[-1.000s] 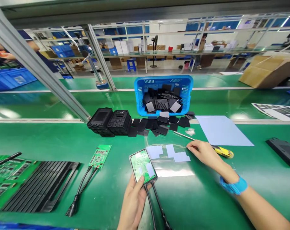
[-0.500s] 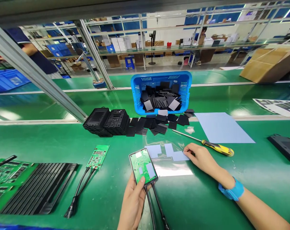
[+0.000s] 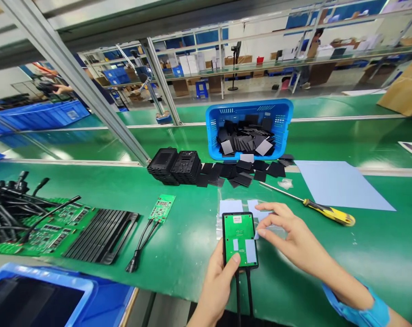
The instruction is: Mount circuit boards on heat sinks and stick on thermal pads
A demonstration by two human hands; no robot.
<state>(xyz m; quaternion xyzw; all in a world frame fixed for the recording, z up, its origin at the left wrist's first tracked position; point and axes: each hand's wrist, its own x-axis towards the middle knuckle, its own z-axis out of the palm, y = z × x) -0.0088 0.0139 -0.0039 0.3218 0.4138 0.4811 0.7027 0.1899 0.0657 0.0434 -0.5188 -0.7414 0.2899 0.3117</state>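
My left hand [image 3: 216,284] grips a black-framed device with a green circuit board [image 3: 241,230] face up, thumb on its lower edge. Two black cables [image 3: 249,290] hang from its bottom end. On the board lie a small light-blue pad [image 3: 235,245] and a bigger light-blue pad [image 3: 250,251]. At the board's right edge, my right hand [image 3: 289,231] pinches a tiny light-blue piece [image 3: 256,235] between thumb and index finger, the other fingers extended. Behind the device, more light-blue pads [image 3: 230,207] lie on a clear film, partly covered by the device and my right hand.
A yellow-black screwdriver [image 3: 330,213] and a large light-blue sheet [image 3: 345,184] lie to the right. Farther back stand a blue basket [image 3: 210,136] of black plates and stacked black housings [image 3: 185,168]. At left are a cabled board [image 3: 162,208], black slotted parts [image 3: 101,234] and a blue bin [image 3: 106,295].
My right hand has left the pads on the film and come to the device's right edge with a small piece. My left hand has turned the device more upright. The view has shifted left.
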